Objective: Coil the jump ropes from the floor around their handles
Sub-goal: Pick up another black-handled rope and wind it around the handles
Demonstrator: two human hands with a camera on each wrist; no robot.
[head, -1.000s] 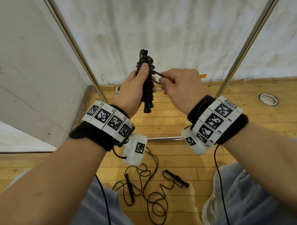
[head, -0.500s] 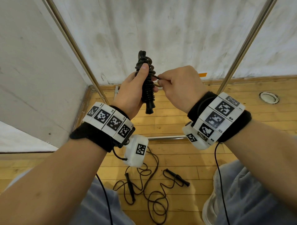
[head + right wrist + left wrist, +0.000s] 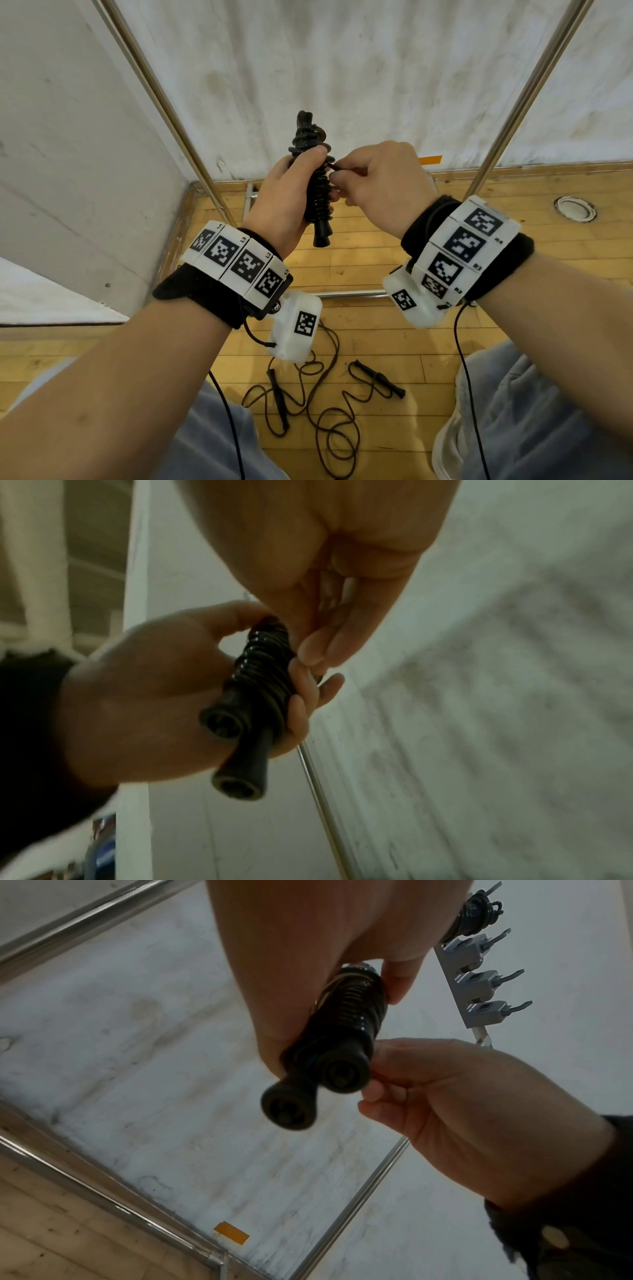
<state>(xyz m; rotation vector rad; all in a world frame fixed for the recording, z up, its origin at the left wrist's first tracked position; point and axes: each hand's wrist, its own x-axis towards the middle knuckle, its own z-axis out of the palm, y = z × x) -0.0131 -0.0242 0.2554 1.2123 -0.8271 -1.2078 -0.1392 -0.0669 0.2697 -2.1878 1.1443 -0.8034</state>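
while held upright | left hand (image 3: 286,202) wraps coiled jump rope (image 3: 317,192) | right hand (image 3: 380,185) pinches rope end (image 3: 337,167)

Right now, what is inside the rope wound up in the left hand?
Two black handles, their butt ends poking out below the coiled rope. The left hand and the coils cover the rest of them.

Both hands are raised in open air, with the white wall (image 3: 342,68) well beyond them. A slanted metal pole (image 3: 164,102) runs close past the left hand (image 3: 281,202) on its outer side; another pole (image 3: 520,99) slants farther off beyond the right hand (image 3: 383,185). Far below the hands, a loose jump rope (image 3: 325,404) sprawls over the wooden floor (image 3: 376,335) between the knees
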